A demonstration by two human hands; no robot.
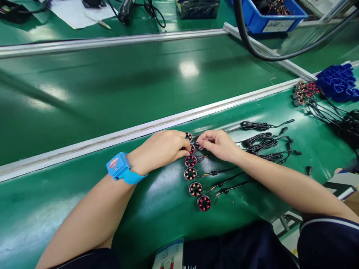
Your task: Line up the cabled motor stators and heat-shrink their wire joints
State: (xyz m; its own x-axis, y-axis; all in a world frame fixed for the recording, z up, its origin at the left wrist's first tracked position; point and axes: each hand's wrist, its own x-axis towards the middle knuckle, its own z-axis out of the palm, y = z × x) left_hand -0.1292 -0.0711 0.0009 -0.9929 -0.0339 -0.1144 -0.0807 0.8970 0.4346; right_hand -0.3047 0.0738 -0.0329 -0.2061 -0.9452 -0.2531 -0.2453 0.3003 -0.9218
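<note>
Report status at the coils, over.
Left hand on upper red-wound coil, partly hiding it. Right hand close beside, grip unclear. Cables partly hidden by right forearm.

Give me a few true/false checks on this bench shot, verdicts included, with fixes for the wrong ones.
1. A blue watch-like band is on the left wrist. True.
2. The right hand wears a glove. False: it is bare.
3. The ring-shaped coil nearest the person's body has copper-coloured windings. False: its windings are red.
4. The bundled black cables lie to the right of the row of coils. True.
5. The blue bin sits at the far left. False: it is at the far right, beyond the rails.
</note>
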